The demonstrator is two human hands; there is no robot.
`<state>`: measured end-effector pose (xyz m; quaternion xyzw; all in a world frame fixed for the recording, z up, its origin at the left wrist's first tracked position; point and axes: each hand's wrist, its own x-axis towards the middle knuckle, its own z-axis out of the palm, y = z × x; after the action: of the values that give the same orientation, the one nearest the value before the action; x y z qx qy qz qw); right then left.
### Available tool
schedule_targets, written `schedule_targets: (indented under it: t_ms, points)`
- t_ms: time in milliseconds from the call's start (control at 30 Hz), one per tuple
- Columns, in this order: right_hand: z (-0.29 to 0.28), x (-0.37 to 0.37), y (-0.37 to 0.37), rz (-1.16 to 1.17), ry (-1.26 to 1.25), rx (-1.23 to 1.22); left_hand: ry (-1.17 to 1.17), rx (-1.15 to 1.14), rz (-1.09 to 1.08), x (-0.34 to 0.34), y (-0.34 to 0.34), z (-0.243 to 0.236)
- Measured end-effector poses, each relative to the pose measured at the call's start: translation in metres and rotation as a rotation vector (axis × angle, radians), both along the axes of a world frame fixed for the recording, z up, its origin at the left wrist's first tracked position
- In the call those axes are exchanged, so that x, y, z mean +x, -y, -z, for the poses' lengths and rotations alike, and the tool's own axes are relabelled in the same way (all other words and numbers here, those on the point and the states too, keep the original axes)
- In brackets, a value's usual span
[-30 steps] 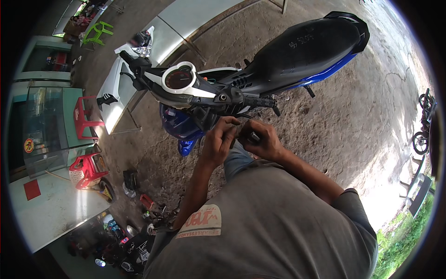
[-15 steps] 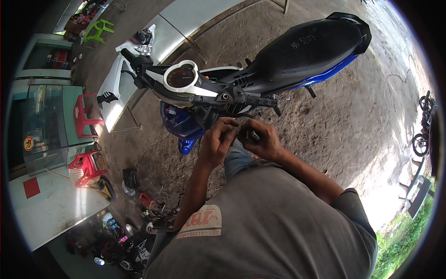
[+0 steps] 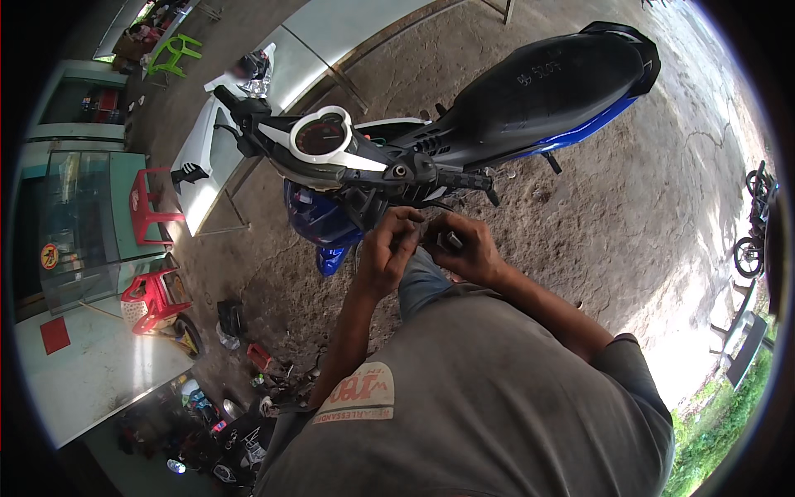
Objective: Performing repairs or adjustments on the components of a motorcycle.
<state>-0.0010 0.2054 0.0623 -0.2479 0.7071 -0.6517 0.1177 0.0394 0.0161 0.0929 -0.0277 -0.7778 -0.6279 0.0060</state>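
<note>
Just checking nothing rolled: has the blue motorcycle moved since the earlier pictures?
No. The blue motorcycle shows no visible shift: its round gauge and black seat keep their places against the white table.

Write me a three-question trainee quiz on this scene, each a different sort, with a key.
1. True or false: the seat of the motorcycle is bright red.
2. Multiple choice: what colour is the ring around the round gauge? a) blue b) white c) green
3. Fill the gap: the hand curled around a small, shiny-ended object is the person's ____ one.
Key: 1 false (it is black); 2 b; 3 right.
</note>
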Motion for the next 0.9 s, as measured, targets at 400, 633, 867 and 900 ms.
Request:
schedule_targets:
  t_ms: [400, 633, 867, 900]
  points:
    - [-0.002, 0.0, -0.001, 0.008, -0.039, 0.012, 0.239, -0.178, 0.016, -0.004, 0.0, -0.011]
    - [0.003, -0.001, 0.0, -0.012, -0.06, 0.004, 0.136, -0.107, -0.055, 0.0, 0.002, 0.003]
    - [0.003, 0.0, 0.0, 0.004, -0.024, -0.005, -0.025, -0.015, -0.096, 0.009, -0.001, 0.017]
    - [0.004, 0.0, 0.0, 0.004, -0.023, -0.004, -0.024, -0.014, -0.096, 0.009, -0.003, 0.014]
